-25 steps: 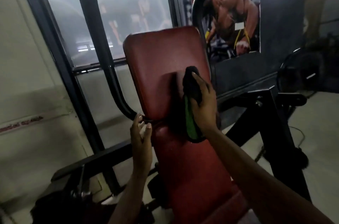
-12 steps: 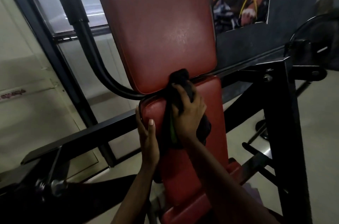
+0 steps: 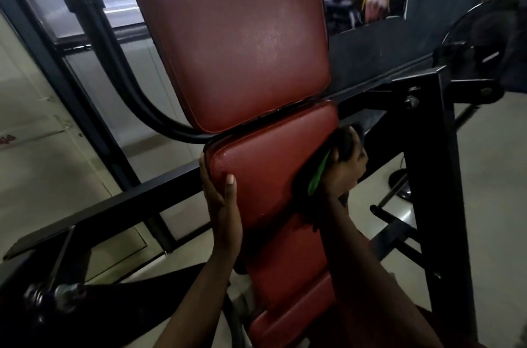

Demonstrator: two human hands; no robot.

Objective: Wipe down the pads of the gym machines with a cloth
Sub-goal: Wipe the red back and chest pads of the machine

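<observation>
Red pad (image 3: 265, 176), gripped at one edge by the left hand (image 3: 225, 212), has a dark cloth (image 3: 343, 141) clenched in the right hand (image 3: 346, 173) pressed against its opposite edge

No text can be read; the red lettering (image 3: 6, 139) on the left wall (image 3: 31, 182) appears blurred and cut off.

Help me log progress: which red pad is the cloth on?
The middle red pad, below the upper pad: the right hand holds the dark cloth against its right edge, the left hand holds its left edge.
</observation>
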